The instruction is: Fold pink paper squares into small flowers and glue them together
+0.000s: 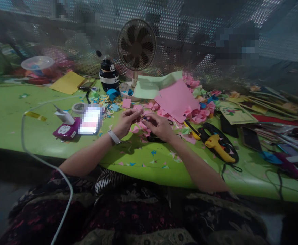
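Note:
Over the table's middle, my left hand (pixel 128 121) is closed in a pinch, its fingertips pointing at those of my right hand (pixel 160 127). The right fingers are bent and pressed together too. Something tiny and dark shows between the two sets of fingertips, too small to name. Beneath and behind the hands lie pink paper pieces (pixel 136 129) and small scraps. A dark object, partly hidden, rests under my right hand. Just right of that hand is a yellow-handled cutter (pixel 192 131).
A glue gun (pixel 219 148) with a yellow body lies at right. Pink sheets (pixel 178 100), a desk fan (pixel 136 46) and a dark jug (pixel 109 76) stand behind. At left are a lit phone (pixel 90 119), a tape roll (pixel 79 108) and a white cable (pixel 49 163) crossing the table edge.

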### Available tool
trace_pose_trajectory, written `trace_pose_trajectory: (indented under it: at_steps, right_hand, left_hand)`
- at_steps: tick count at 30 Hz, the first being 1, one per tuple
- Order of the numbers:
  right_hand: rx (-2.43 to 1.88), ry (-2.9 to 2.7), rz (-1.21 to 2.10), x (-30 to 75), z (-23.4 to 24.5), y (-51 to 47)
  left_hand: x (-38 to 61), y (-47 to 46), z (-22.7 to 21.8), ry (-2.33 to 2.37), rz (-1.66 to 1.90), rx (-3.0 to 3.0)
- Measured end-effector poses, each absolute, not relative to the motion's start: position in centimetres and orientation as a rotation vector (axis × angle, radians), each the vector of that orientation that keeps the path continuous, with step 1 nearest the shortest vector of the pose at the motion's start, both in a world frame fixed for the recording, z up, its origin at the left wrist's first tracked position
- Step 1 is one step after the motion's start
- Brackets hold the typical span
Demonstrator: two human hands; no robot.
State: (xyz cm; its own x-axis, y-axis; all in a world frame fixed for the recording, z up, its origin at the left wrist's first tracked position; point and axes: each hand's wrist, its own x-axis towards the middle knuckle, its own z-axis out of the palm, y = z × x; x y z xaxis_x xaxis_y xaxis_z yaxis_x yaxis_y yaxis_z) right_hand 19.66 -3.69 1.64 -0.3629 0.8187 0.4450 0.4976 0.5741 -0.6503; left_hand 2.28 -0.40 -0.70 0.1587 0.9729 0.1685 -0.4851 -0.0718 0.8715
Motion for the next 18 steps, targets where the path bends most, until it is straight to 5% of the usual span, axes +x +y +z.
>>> trace_pose_trajectory:
  at_steps: [18]
  right_hand:
    - [-1.132, -2.021, 0.272, 20.14, 0.8, -3.2]
  left_hand:
    - [2.43, -0.54, -0.8, 0.654, 1.35, 1.034]
